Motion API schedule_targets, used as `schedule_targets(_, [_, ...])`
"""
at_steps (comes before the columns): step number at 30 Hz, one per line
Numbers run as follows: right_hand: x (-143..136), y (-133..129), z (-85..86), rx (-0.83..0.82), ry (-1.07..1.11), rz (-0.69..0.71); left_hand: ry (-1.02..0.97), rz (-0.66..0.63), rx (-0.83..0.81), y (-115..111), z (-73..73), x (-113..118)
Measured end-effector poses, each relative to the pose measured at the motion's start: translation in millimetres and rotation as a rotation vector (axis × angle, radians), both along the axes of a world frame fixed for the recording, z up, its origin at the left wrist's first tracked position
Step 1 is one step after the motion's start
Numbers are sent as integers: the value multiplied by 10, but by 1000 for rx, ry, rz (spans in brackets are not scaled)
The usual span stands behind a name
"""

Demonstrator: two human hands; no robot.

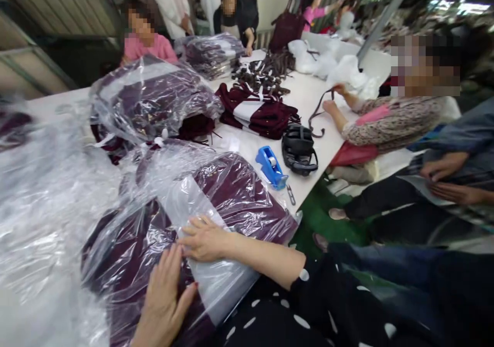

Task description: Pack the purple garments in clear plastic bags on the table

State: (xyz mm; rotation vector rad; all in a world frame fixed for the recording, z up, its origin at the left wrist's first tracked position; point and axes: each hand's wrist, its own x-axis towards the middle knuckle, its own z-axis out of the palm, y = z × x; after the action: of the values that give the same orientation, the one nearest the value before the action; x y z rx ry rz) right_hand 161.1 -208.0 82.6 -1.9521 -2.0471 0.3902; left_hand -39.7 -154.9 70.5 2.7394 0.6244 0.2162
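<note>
Before me on the table lies a dark maroon bag (227, 187) inside a clear plastic bag (135, 254), with a whitish band (193, 198) running across its middle. My left hand (164, 290) rests flat on the plastic at the near left, fingers stretched out. Just beyond it, my right hand (204, 239) lies palm down across the whitish band, fingers spread. The two hands nearly meet at the fingertips. Neither holds anything. What sits under the palms is hidden.
Clear plastic sheeting (46, 208) covers the left side. A blue tape dispenser (271, 167), a small cutter (290, 195) and a black device with straps (299, 149) lie to the right. Behind are wrapped maroon bags (150, 95) and stacked maroon pieces (258, 110). A seated person (386, 126) handles a strap.
</note>
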Motion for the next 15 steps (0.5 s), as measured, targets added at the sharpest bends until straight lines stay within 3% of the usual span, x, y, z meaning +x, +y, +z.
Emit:
schedule_targets(2, [267, -237, 114, 140, 39, -157, 33, -129, 88, 20, -233, 174])
schedule_targets(3, [444, -428, 153, 235, 56, -316, 48, -165, 127, 30, -312, 205])
schedule_targets(5, [860, -910, 142, 348, 66, -768, 62, -200, 164, 56, -392, 191])
schedule_targets(6, [1080, -1167, 81, 315, 70, -1023, 58, -204, 170, 71, -402, 169])
schedule_targets(8, [1491, -1624, -145, 28, 107, -1455, 40, -215, 180, 96, -389, 132])
schedule_targets(11, [1912, -1988, -623, -158, 149, -1583, 34, -239, 204, 113, -340, 129])
schedule_targets(13, [2041, -2016, -902, -221, 173, -1587, 64, -254, 224, 114, -298, 139])
schedule_targets(15, [2096, -1973, -1076, -277, 206, -1576, 114, -252, 247, 106, -247, 140])
